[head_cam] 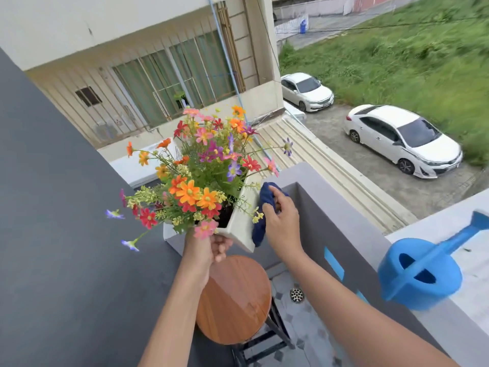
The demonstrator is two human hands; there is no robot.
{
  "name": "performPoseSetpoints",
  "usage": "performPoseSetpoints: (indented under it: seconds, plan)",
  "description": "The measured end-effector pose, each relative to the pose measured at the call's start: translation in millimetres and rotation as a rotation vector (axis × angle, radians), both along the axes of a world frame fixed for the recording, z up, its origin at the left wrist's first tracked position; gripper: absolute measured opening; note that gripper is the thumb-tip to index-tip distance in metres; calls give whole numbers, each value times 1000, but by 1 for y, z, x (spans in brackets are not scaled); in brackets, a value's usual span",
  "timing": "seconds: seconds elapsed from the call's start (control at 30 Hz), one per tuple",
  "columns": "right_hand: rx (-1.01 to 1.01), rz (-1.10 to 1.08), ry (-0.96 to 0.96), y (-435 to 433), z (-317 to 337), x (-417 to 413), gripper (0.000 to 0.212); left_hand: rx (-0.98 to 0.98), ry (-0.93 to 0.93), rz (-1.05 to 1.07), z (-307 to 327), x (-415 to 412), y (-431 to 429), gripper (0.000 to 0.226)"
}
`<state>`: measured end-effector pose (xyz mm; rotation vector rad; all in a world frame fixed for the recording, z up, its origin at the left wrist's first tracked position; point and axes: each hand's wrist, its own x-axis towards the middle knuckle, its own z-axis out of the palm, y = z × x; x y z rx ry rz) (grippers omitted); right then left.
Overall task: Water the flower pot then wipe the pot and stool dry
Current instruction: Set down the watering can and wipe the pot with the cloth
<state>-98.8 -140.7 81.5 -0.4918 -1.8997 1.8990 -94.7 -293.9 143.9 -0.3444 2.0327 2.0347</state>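
Note:
A white square flower pot point(239, 223) full of colourful flowers point(201, 165) is lifted off the stool and tilted. My left hand point(209, 246) grips its near corner from below. My right hand point(281, 221) presses a dark blue cloth point(262, 207) against the pot's right side. Beneath the pot stands a round wooden stool point(235, 300) on black legs, its seat bare with a wet sheen on the right part. A blue watering can point(423, 271) rests on the balcony ledge at the right.
A grey balcony wall point(333, 223) runs along the right, with blue tape marks on it. A dark wall point(53, 234) fills the left. A floor drain point(297, 295) sits in the tiled floor beside the stool. Far below are parked cars and grass.

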Motion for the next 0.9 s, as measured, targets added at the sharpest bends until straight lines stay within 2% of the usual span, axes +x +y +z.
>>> performPoseSetpoints:
  seconds: [0.13,0.23,0.33,0.43,0.57,0.6,0.63,0.67,0.7,0.77,0.9]
  plan:
    - [-41,54,140,-7,14,17,42,-86,-25,46,-2,-7,-2,27]
    - [-163,19,184,8,18,11,40,-132,-58,45,-4,-14,-16,23]
    - [-187,96,142,34,21,3,39,-161,-81,22,-9,-15,-29,17]
    - [-213,258,109,54,23,-1,46,-209,-72,-26,-11,-12,-37,26]
    - [-290,354,60,58,21,-19,25,-201,-26,-175,-4,-2,-46,36]
    - [-285,354,54,57,22,-23,27,-185,-22,-193,-2,3,-46,39]
    - [-277,343,47,55,23,-28,37,-172,-24,-201,-1,6,-45,43]
    - [-272,363,61,52,21,-33,40,-162,-21,-204,-1,8,-45,47]
    - [-268,394,50,49,17,-39,32,-152,-18,-198,-1,9,-45,50]
    - [-225,430,-59,44,5,-48,25,-129,-17,-153,-5,7,-49,49]
    - [-220,638,-226,39,-31,-45,33,-123,-58,-25,-17,-9,-69,36]
